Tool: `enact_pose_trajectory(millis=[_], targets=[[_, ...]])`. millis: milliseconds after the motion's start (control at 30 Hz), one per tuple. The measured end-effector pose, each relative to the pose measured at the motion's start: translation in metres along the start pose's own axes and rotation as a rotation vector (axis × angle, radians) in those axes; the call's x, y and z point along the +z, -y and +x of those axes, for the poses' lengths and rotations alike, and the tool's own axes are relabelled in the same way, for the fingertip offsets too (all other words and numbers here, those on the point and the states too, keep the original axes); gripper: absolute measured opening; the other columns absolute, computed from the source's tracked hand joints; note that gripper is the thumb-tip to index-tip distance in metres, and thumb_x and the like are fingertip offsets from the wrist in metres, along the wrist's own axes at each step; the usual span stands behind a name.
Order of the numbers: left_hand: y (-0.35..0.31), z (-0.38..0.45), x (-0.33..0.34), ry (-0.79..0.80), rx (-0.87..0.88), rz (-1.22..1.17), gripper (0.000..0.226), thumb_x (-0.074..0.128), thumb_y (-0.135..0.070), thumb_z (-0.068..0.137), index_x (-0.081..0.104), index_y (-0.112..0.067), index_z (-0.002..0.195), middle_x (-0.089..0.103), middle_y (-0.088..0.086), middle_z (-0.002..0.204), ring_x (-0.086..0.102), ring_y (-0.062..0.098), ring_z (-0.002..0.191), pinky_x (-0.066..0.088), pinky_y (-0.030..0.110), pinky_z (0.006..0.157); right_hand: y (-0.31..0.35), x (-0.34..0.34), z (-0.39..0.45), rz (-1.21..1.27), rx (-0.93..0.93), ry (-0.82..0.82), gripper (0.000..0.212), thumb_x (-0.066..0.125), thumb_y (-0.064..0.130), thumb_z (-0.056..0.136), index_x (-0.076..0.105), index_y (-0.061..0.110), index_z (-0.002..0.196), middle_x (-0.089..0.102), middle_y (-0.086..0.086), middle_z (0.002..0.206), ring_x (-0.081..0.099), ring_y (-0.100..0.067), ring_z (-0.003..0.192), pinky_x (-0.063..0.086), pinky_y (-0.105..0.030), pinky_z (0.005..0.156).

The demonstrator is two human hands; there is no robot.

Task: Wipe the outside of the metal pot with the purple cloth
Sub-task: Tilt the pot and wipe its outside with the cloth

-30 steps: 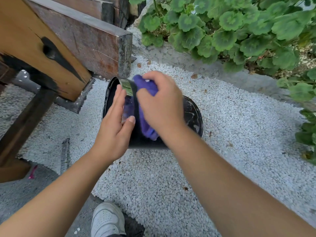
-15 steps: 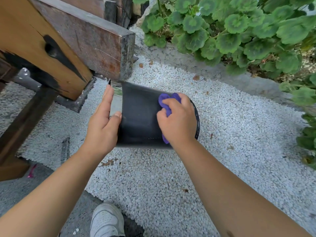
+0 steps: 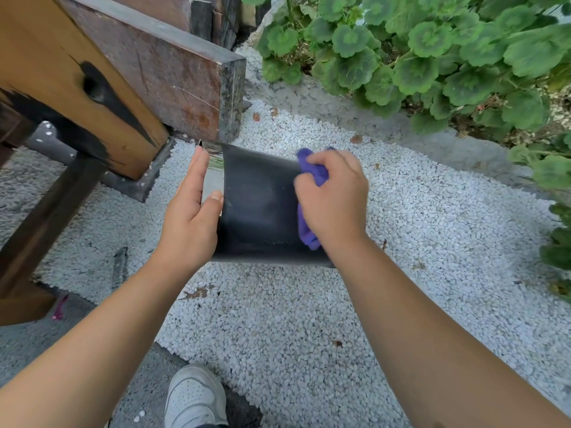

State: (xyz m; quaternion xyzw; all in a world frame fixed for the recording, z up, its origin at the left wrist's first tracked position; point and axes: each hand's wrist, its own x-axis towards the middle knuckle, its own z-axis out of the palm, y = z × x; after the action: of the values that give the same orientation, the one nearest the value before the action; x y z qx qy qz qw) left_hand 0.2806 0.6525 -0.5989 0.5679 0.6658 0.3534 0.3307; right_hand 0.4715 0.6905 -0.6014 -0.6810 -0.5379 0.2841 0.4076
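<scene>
Lying over white gravel (image 3: 278, 319), the pot (image 3: 259, 208) meets flat left hand (image 3: 188, 223); right hand (image 3: 335, 199) clutches cloth (image 3: 312, 171).

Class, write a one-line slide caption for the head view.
Left hand steadies a black pot on its side over gravel; right hand rubs it with a purple cloth.

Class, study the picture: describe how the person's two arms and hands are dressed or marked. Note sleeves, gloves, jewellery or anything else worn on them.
Both forearms are bare as far as the frame shows, with no sleeve in view. The left hand and right hand wear no gloves. No rings, watch or bracelets show at fingers or wrists. The fingernails look short and unpainted.
</scene>
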Motion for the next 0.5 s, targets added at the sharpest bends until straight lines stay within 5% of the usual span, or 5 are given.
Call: enact_pose_trajectory(millis=[133,200,367,500], targets=[[-0.004,0.003,0.003,0.001,-0.016,-0.083,0.063,0.046,-0.025,0.093,0.029,-0.025,0.153,0.028,-0.003,0.161,0.026,0.005,0.146,0.021,0.037,0.121,0.052,0.027,-0.032,0.035,-0.327,0.117,0.025,0.067,0.021,0.074,0.059,0.02,0.098,0.05,-0.004,0.128,0.056,-0.025,0.106,0.049,-0.035,0.083],[-0.006,0.003,0.004,0.016,-0.029,-0.113,0.06,0.048,-0.028,0.093,0.032,-0.036,0.15,0.033,-0.003,0.159,0.031,0.009,0.145,0.026,0.043,0.119,0.05,0.037,-0.049,0.055,-0.348,0.117,0.025,0.073,0.023,0.079,0.059,0.014,0.097,0.043,-0.011,0.139,0.05,-0.033,0.12,0.048,-0.04,0.089],[-0.005,0.004,0.001,0.007,-0.047,-0.106,0.067,0.041,-0.024,0.09,0.021,-0.027,0.153,0.021,-0.011,0.161,0.021,-0.003,0.145,0.019,0.031,0.121,0.013,0.035,-0.052,-0.052,-0.493,0.07,0.035,0.075,0.034,0.079,0.071,0.007,0.1,0.05,-0.022,0.136,0.048,-0.039,0.123,0.039,-0.043,0.106],[-0.004,0.004,0.001,-0.012,-0.007,-0.027,0.067,0.04,-0.021,0.089,0.024,-0.015,0.154,0.023,-0.005,0.16,0.021,-0.004,0.142,0.013,0.011,0.116,-0.007,0.033,-0.047,-0.143,-0.508,0.111,0.035,0.067,0.027,0.075,0.069,0.012,0.107,0.048,-0.02,0.139,0.05,-0.038,0.119,0.045,-0.042,0.1]])
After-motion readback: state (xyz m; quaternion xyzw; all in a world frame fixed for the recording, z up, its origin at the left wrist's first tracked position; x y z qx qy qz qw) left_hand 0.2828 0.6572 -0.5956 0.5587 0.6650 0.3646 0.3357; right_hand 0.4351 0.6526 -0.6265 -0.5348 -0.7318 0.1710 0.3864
